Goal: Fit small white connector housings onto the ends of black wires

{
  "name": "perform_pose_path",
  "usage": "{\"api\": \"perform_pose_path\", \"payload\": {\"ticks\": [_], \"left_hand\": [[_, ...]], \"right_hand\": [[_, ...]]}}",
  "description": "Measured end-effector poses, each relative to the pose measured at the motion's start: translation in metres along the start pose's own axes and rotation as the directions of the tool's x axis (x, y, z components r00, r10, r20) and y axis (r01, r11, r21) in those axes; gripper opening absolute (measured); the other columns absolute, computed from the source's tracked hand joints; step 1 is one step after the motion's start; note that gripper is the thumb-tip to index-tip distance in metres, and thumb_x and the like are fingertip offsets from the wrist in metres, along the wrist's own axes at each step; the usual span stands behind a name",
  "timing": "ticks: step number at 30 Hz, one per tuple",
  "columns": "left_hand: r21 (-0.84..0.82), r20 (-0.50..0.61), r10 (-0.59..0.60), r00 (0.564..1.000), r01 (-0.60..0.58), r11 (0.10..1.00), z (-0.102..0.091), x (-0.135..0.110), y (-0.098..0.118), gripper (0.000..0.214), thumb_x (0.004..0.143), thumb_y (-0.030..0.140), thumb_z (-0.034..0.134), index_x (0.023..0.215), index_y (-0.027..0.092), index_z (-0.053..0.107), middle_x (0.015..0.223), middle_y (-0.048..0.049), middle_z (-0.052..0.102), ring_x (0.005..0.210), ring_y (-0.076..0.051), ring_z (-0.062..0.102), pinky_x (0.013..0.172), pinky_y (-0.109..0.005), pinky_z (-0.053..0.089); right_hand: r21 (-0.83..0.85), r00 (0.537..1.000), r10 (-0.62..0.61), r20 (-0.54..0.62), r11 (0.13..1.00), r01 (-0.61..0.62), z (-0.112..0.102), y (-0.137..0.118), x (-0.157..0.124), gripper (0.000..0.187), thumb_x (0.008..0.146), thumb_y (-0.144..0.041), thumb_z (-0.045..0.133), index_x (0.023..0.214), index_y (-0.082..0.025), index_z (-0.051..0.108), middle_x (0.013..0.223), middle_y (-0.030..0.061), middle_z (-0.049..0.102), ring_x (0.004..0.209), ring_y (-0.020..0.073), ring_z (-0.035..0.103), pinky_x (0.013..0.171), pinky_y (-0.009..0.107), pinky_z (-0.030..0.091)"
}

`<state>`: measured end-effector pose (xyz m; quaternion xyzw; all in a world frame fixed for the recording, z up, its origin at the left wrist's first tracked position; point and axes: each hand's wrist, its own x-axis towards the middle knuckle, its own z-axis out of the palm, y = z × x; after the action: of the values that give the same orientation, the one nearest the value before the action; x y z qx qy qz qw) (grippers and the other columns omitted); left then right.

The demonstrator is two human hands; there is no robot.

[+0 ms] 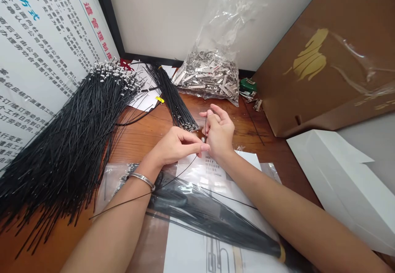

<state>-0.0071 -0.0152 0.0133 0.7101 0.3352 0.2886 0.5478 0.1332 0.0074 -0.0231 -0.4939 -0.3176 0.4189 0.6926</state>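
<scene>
My left hand point(175, 146) pinches a thin black wire point(187, 167) between thumb and fingertips, just above the desk. From that pinch, one length of the wire trails down to the left across my left forearm. Its other part rises to my right hand point(221, 133), whose thumb and curled fingers close on it. The wire's upper end is hidden in the fingers. Beneath my hands lies a clear plastic bag point(173, 190) with a bundle of black wires point(212, 213) in it, over a printed sheet point(182, 250). Beyond my fingers lies a tied bundle of black wires point(174, 96) with metal-tipped ends.
At left, a large pile of black wires point(70, 133) with white connectors leans on a printed board point(31, 59). A plastic bag of metal clips point(210, 75) stands by the wall. A green tape measure point(247, 85), brown box point(339, 59) and white box point(333, 182) are right.
</scene>
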Motion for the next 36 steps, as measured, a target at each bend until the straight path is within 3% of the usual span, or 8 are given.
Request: {"api": "perform_pose_path", "payload": {"ticks": [6, 11, 20, 23, 26, 31, 36], "left_hand": [[-0.002, 0.051, -0.036, 0.998, 0.036, 0.999, 0.001, 0.001, -0.002, 0.038, 0.068, 0.044, 0.077, 0.049, 0.013, 0.066, 0.048, -0.0028, 0.058, 0.047, -0.008, 0.042, 0.045, -0.023, 0.032], [-0.038, 0.109, -0.059, 0.992, 0.063, 0.997, 0.002, 0.002, -0.003, 0.025, 0.067, 0.036, 0.078, 0.080, 0.015, 0.080, 0.055, -0.0009, 0.064, 0.047, -0.008, 0.042, 0.045, -0.023, 0.029], [-0.002, 0.100, -0.076, 0.992, 0.076, 0.997, 0.003, 0.002, -0.003, 0.034, 0.067, 0.042, 0.079, 0.053, 0.014, 0.068, 0.049, -0.0015, 0.060, 0.047, -0.008, 0.043, 0.046, -0.023, 0.029], [0.020, 0.011, -0.044, 0.999, 0.044, 0.999, 0.003, 0.002, -0.005, 0.042, 0.077, 0.047, 0.069, 0.051, 0.014, 0.064, 0.048, -0.0010, 0.058, 0.047, -0.008, 0.045, 0.049, -0.024, 0.032], [0.017, -0.154, 0.004, 0.988, -0.001, 1.000, 0.004, 0.005, -0.009, 0.044, 0.084, 0.049, 0.060, 0.055, 0.016, 0.064, 0.051, -0.0006, 0.059, 0.050, -0.009, 0.048, 0.053, -0.024, 0.037], [0.023, -0.451, 0.005, 0.893, 0.006, 1.000, 0.004, 0.009, -0.013, 0.046, 0.087, 0.048, 0.056, 0.053, 0.017, 0.057, 0.050, 0.0003, 0.056, 0.051, -0.010, 0.050, 0.057, -0.025, 0.041], [-0.053, -0.435, -0.014, 0.900, -0.011, 0.999, 0.003, 0.010, -0.014, 0.025, 0.082, 0.036, 0.060, 0.068, 0.016, 0.065, 0.064, -0.0024, 0.068, 0.055, -0.011, 0.056, 0.057, -0.024, 0.044]], "right_hand": [[0.047, 0.999, 0.023, -0.047, 0.999, -0.021, -0.003, 0.001, 0.005, 0.033, 0.078, -0.028, 0.063, 0.107, -0.022, 0.047, 0.079, -0.0032, 0.068, 0.040, 0.0028, 0.034, 0.039, 0.020, 0.031], [0.049, 0.999, 0.043, -0.001, 0.998, -0.043, -0.004, 0.001, 0.005, 0.035, 0.078, -0.030, 0.064, 0.107, -0.023, 0.047, 0.080, -0.0041, 0.067, 0.040, 0.0029, 0.036, 0.039, 0.020, 0.030], [-0.016, 0.999, 0.014, 0.034, 1.000, -0.013, -0.001, 0.001, 0.003, 0.025, 0.078, -0.026, 0.062, 0.100, -0.021, 0.050, 0.080, -0.0009, 0.071, 0.040, 0.0040, 0.040, 0.038, 0.020, 0.031], [-0.048, 0.996, 0.011, 0.084, 0.999, -0.007, -0.001, 0.000, 0.001, 0.025, 0.077, -0.029, 0.065, 0.096, -0.021, 0.050, 0.081, 0.0006, 0.073, 0.039, 0.0041, 0.040, 0.039, 0.021, 0.032], [-0.068, 0.983, 0.027, 0.180, 0.998, -0.015, -0.001, -0.005, -0.004, 0.030, 0.074, -0.033, 0.070, 0.094, -0.020, 0.052, 0.080, 0.0012, 0.074, 0.035, 0.0036, 0.037, 0.036, 0.021, 0.029], [-0.068, 0.960, -0.011, 0.281, 0.997, 0.031, -0.001, -0.010, -0.012, 0.035, 0.069, -0.039, 0.076, 0.091, -0.020, 0.056, 0.064, -0.0029, 0.070, 0.032, 0.0033, 0.035, 0.034, 0.020, 0.027], [-0.026, 0.957, -0.060, 0.285, 0.997, 0.070, 0.002, -0.009, -0.015, 0.029, 0.067, -0.037, 0.078, 0.082, -0.020, 0.060, 0.067, 0.0000, 0.072, 0.035, 0.0031, 0.036, 0.036, 0.020, 0.030]]}}
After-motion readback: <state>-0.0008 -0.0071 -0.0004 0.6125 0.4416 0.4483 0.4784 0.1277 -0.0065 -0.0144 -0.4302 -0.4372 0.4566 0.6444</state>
